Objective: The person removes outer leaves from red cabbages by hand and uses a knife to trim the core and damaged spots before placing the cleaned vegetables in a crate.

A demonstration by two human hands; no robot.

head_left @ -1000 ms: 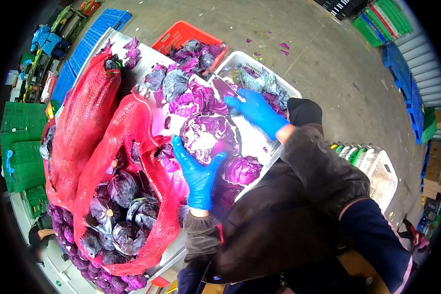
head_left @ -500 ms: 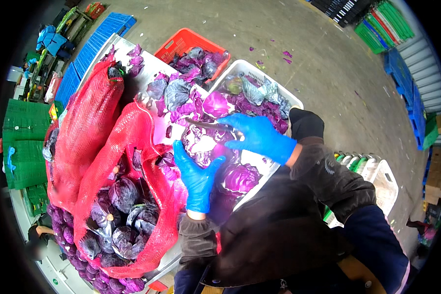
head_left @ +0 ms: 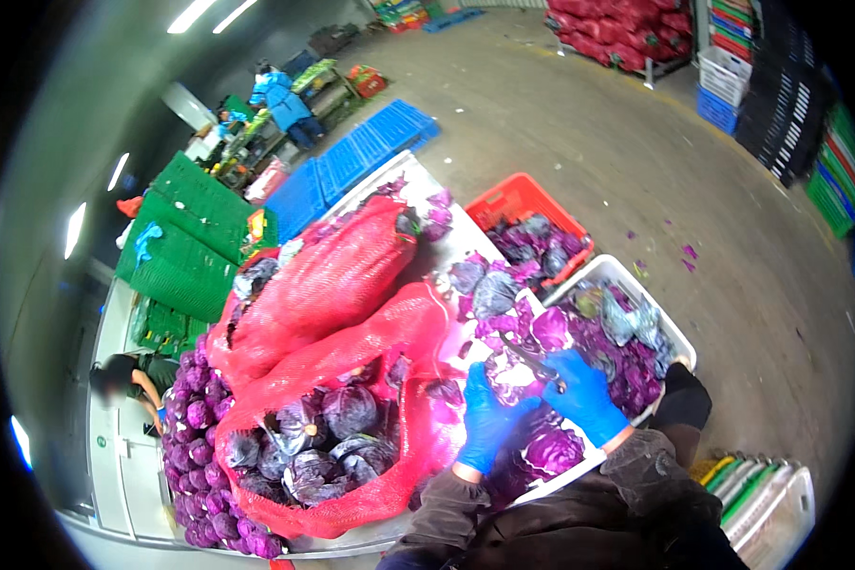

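Observation:
My right hand [head_left: 581, 391], in a blue glove, is closed around a knife [head_left: 522, 356] whose dark blade points to the upper left. Under the blade lie loose purple cabbage leaves [head_left: 549, 329] and pale trimmings on the white tabletop [head_left: 463, 239]. My left hand [head_left: 490, 423], also gloved, has its thumb spread away from its fingers and holds nothing that I can see. Close to both wrists sits a trimmed purple cabbage [head_left: 553, 452]. Left of my left hand, an open red mesh bag [head_left: 418, 328] shows several dark, untrimmed cabbages [head_left: 351, 410] inside.
A full red mesh bag [head_left: 323, 275] lies behind the open one. Trimmed cabbages [head_left: 199, 458] are heaped at the far left. A red crate [head_left: 506, 193] and a white crate [head_left: 676, 331] hold leaves along the table's right side. Another person [head_left: 142, 385] bends beyond the heap.
The head view has tilted up and turned left, so the scene sits lower and further right. Both hands keep nearly the same places over the leaves, the knife still in the right.

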